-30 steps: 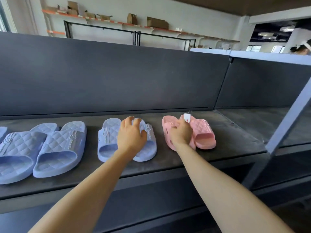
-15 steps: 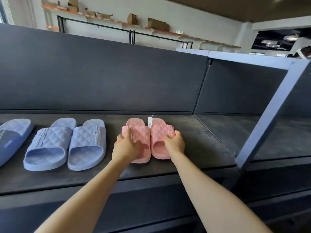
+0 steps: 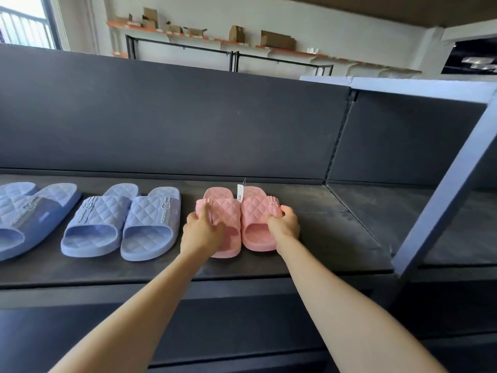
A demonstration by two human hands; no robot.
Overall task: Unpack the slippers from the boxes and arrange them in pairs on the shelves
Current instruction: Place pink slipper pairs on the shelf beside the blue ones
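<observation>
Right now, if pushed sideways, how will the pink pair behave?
Probably light: the pink pair looks like thick moulded foam. Likely slides rather than tips: broad soles sit flat on the shelf. Quilted straps look soft, so may flex when gripped.

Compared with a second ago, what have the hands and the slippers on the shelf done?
The left hand left the blue pair and moved right to grip the pink slippers; with the right hand it squared them side by side. Both blue pairs stayed put on the shelf.
</observation>
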